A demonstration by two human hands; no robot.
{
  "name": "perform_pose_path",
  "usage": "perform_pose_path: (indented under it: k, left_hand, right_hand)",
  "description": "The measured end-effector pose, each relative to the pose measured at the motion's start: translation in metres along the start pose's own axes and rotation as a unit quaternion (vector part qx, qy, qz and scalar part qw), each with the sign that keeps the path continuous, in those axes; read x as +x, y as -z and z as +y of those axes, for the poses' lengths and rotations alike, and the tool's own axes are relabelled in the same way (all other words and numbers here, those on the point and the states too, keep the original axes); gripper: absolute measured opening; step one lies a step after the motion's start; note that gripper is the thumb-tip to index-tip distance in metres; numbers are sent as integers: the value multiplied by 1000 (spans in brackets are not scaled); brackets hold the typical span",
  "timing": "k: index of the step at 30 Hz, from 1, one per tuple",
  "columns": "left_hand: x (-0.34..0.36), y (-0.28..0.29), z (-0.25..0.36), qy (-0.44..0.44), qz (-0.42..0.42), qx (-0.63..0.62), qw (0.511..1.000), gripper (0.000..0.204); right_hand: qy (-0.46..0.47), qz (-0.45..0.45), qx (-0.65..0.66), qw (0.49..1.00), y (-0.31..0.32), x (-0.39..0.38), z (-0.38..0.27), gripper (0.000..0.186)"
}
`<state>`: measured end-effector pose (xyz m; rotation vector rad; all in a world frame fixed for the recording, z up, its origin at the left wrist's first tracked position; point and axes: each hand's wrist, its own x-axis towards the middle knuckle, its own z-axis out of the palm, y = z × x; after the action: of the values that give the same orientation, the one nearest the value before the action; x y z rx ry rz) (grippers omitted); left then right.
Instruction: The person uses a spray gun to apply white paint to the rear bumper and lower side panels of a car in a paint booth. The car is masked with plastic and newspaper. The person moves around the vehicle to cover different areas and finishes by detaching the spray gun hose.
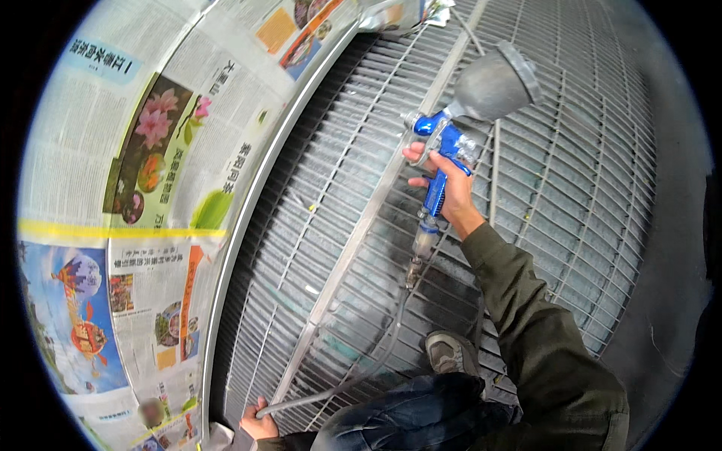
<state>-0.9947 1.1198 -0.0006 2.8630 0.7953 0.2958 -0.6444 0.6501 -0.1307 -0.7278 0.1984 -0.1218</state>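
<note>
My right hand [455,188] is closed round a blue spray gun [436,182], with a grey cup [492,84] on top and the nozzle pointing toward the upper left. A clear fitting [424,237] hangs below the grip, and a grey hose [376,366] runs from it down to the lower left. There my left hand [259,421] grips the hose, fingers closed, near the lower edge of the view. To the left, a panel [256,169] with a pale metal rim is covered in newspaper [90,180] and yellow tape [120,231].
Metal floor grating [571,188] with long bars lies beneath me, and a darker grey floor [662,316] borders it on the right. My shoe [450,352] and jeans-clad leg [410,417] show at the bottom. Crumpled paper [395,13] is at the top.
</note>
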Motion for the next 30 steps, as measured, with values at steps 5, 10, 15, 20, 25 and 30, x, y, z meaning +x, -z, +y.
perform_pose_path:
  k: [5,10,15,20,25,30]
  left_hand:
    - [-6,18,-4,36,40,-58,997,57]
    - [-16,42,-34,21,80,-60,995,53]
    - [-38,63,-49,32,104,-23,994,50]
    - [-54,78,-45,60,113,14,992,51]
    - [-59,92,-45,62,145,-12,987,50]
    - [-57,91,-51,79,157,-60,983,49]
  right_hand:
    - [-53,-11,46,997,-18,-17,54,36]
    - [-109,-4,56,992,-30,-63,130,32]
    - [-150,-47,42,987,-59,-122,186,31]
    - [-193,-85,59,976,-85,-162,222,31]
    - [-193,-69,87,975,-104,-171,235,28]
    - [-243,-82,87,963,-104,-197,266,24]
